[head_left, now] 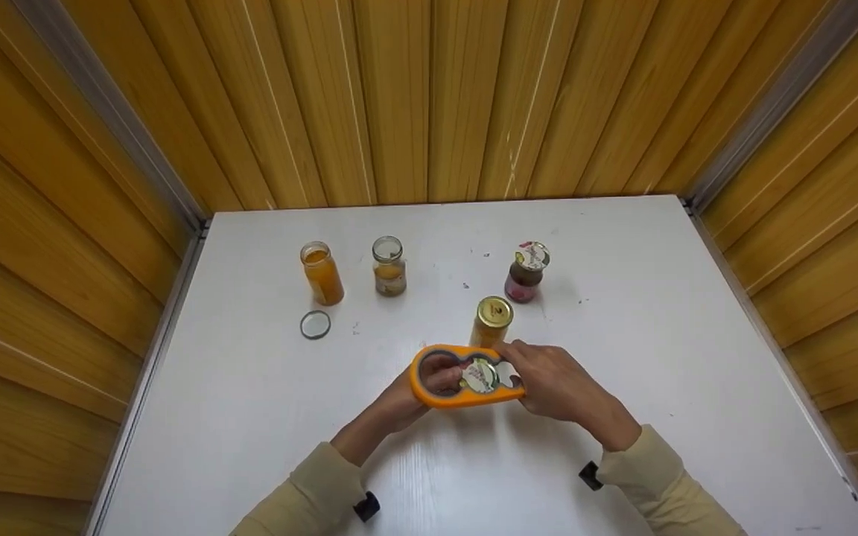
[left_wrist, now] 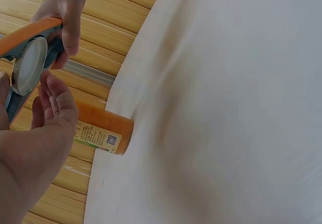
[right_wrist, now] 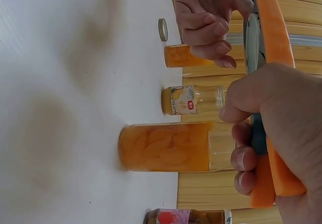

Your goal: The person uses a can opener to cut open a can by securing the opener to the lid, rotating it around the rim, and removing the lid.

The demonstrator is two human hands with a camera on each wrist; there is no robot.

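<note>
My right hand (head_left: 557, 381) grips the handle end of an orange jar opener (head_left: 466, 402) with a grey lining, held above the table. A printed white jar lid (head_left: 480, 375) sits in the opener's middle hole. My left hand (head_left: 399, 402) is at the opener's wide ring, its thumb against the lid's edge. In the right wrist view the left fingers (right_wrist: 216, 35) hang loosely curled below the lid, apart from it. Just behind the opener stands a jar of orange fruit (right_wrist: 166, 147) with a gold lid (head_left: 494, 312).
Behind on the white table (head_left: 250, 417) stand an open orange-filled jar (head_left: 325, 279), an open, partly filled jar (head_left: 389, 272), and a dark jar (head_left: 523, 284) with a printed lid. A loose lid (head_left: 315, 324) lies at the left. Wood-patterned walls (head_left: 429, 104) enclose the table.
</note>
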